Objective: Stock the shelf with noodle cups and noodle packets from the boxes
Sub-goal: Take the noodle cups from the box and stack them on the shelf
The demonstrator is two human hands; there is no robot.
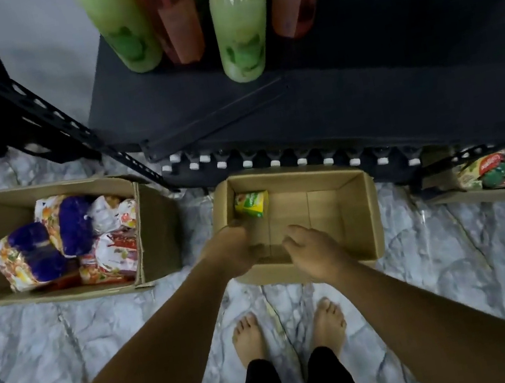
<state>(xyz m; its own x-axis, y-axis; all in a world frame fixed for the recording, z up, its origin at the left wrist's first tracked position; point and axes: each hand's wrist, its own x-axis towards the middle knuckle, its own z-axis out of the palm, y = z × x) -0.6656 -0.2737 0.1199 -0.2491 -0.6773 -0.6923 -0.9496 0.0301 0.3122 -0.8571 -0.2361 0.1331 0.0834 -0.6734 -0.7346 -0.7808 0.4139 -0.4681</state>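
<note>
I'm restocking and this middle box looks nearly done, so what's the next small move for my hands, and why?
Probably reach the left hand forward and close it on the small yellow-green noodle packet. It looks like the only item in the open brown cardboard box, lying in its far left corner just beyond that hand. The right hand hovers over the near wall, seemingly empty.

Head camera, steeply downward, above floor point(117, 331).
</note>
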